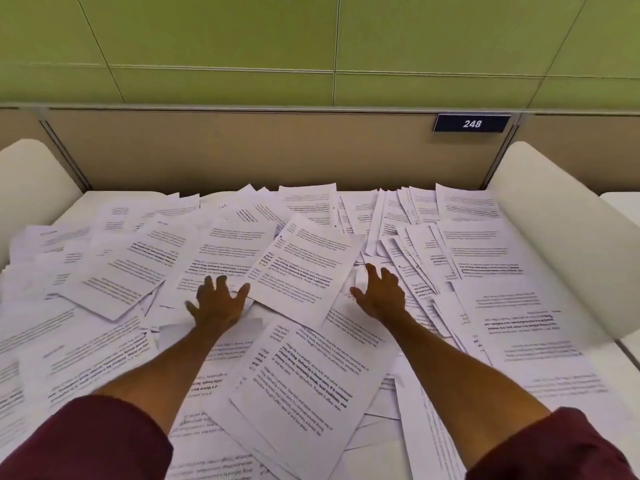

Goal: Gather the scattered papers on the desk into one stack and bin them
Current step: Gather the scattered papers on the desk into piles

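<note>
Several white printed papers (304, 271) lie scattered and overlapping across the whole white desk (104, 199). My left hand (216, 303) is spread out, fingers apart, over the sheets left of the middle. My right hand (379, 292) is likewise spread, fingers extended, over the papers right of the middle. One tilted sheet lies between the two hands. Neither hand grips a sheet. Both forearms reach forward from dark red sleeves at the bottom corners. No bin is in view.
A beige partition (242, 150) with a dark number plate (471, 123) reading 248 closes the back of the desk. White rounded side dividers stand at the left (31, 181) and right (561, 223). A green wall rises behind.
</note>
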`<state>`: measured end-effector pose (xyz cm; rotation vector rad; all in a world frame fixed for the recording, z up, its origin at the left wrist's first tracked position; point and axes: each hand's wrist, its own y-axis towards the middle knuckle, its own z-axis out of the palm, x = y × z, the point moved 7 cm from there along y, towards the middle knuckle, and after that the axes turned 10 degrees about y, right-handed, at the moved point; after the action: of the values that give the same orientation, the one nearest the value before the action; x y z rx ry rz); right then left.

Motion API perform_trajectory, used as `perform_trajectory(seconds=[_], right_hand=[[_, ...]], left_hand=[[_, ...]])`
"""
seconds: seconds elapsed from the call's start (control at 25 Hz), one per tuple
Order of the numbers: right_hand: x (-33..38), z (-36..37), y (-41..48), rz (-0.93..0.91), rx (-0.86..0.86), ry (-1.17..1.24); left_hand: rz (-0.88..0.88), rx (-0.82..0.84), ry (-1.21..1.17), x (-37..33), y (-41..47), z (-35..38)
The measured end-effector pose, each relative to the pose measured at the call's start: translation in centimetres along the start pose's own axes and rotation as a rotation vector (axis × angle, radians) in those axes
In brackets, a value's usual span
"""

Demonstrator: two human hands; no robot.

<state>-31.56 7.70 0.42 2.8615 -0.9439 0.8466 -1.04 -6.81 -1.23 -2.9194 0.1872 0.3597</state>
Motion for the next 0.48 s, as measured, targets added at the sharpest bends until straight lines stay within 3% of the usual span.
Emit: perform_trajectory(seconds=[0.16, 0.28, 0.4, 0.48], right_hand=[[-3.5, 1.3, 0.4, 0.260, 0.111, 0.052], [-2.5, 3.7, 0.4, 0.273, 0.175, 0.030], [-0.2, 5.5, 0.8, 0.160, 0.178, -0.051], [0.9, 5.0, 1.4, 0.116, 0.091, -0.062]], left_hand=[[-0.191, 0.055, 0.080, 6.3, 2.4, 0.3], [-0.100, 0.168, 0.230, 5.2, 2.4, 2.9], [0.048, 0.023, 0.282, 2.0, 1.9, 3.4], [0.062, -0.108, 0.148, 1.3, 2.4, 1.4]])
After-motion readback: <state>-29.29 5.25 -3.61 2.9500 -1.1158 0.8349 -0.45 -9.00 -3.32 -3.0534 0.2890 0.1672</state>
